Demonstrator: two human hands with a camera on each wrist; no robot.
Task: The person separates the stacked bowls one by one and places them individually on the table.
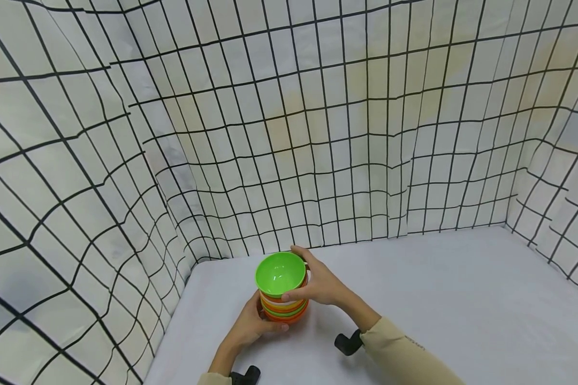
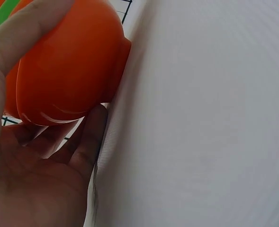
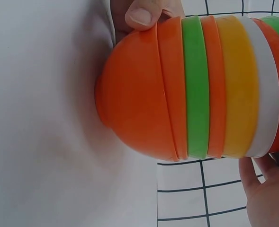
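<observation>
A stack of nested bowls stands upright on the white table, its top a bright green bowl. Orange, green, yellow and white bands show below it in the right wrist view, down to an orange bottom bowl whose foot is at the tabletop. My left hand holds the lower stack, thumb across the front and fingers around the left side. My right hand grips the upper stack from the right, thumb at the green bowl's front rim and fingers behind. In the left wrist view, fingertips sit beside the orange bowl's foot.
The white tabletop stretches away to the right of the stack. White walls with a black grid enclose the table at the back and sides. A black wrist mount is on the right forearm, and another on the left.
</observation>
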